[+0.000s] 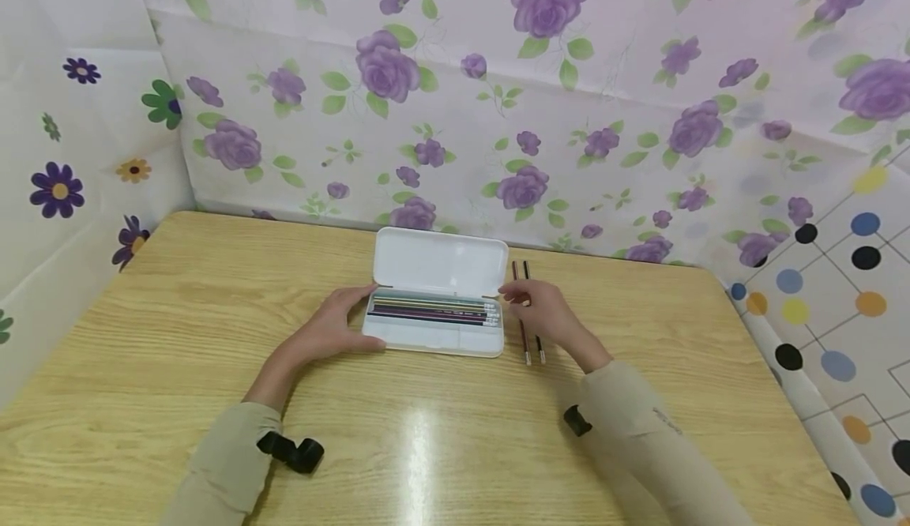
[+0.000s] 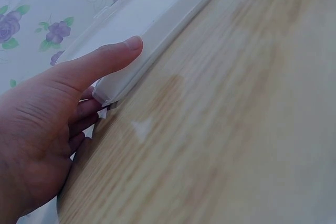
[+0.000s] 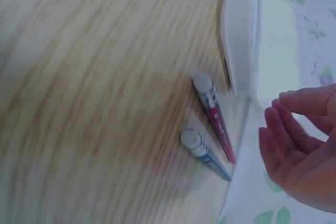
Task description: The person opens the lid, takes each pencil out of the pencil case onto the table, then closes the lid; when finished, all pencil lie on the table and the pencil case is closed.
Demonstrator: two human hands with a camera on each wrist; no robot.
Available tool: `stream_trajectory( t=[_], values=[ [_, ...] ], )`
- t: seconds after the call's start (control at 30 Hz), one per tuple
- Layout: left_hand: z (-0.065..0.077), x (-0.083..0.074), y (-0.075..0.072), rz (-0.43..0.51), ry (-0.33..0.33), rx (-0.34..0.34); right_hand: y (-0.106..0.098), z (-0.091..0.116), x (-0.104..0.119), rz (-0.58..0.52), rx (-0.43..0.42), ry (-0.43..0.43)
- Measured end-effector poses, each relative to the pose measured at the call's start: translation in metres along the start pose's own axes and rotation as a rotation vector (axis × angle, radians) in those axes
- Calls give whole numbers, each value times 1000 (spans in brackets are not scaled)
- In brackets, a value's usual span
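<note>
A white pencil case (image 1: pixel 415 336) lies on the table with its lid (image 1: pixel 441 261) raised at the back. Several dark and coloured pencils (image 1: pixel 426 310) lie side by side inside it, white ends to the right. My left hand (image 1: pixel 327 330) holds the case's left end, thumb at the front corner and fingers at the back. To the right of the case lie two loose pencils, one dark red (image 1: pixel 524 340) and one black (image 1: pixel 541 348). Over them is my right hand (image 1: pixel 550 314), its fingers loosely bent near the case's right edge. No object shows between those fingers in the right wrist view.
The wooden table (image 1: pixel 341 447) backs onto a flowered sheet (image 1: pixel 455 131). Patterned sheets also hang at the left (image 1: pixel 78 139) and the right (image 1: pixel 832 321). A small black device (image 1: pixel 291 451) is strapped at the left sleeve, another (image 1: pixel 577 421) at the right.
</note>
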State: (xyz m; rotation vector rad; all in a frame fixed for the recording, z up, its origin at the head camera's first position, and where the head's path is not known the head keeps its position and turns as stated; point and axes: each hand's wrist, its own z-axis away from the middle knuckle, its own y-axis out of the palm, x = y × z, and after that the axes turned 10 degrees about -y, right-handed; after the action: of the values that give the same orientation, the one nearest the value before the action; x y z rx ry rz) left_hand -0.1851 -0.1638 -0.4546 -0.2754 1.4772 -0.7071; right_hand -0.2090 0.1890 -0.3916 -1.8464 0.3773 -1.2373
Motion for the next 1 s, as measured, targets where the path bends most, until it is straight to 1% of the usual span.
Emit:
stream_trajectory(
  t=[0.1,0.27,0.53,0.73,0.9,1.0],
  values=[
    [0,0,0,4,7,4,5,-5,3,-36,1,-27],
    [0,0,0,10,9,6,13,-12,10,-67,8,-33],
    [-1,-1,1,11,22,1,27,-26,21,-70,69,-110],
    [-4,-4,6,14,43,9,37,-31,26,-54,96,-76],
    [-1,-3,2,10,17,0,48,-38,28,-72,137,-55],
    [1,-2,-1,1,6,0,53,-43,29,-73,144,-51]
  ],
)
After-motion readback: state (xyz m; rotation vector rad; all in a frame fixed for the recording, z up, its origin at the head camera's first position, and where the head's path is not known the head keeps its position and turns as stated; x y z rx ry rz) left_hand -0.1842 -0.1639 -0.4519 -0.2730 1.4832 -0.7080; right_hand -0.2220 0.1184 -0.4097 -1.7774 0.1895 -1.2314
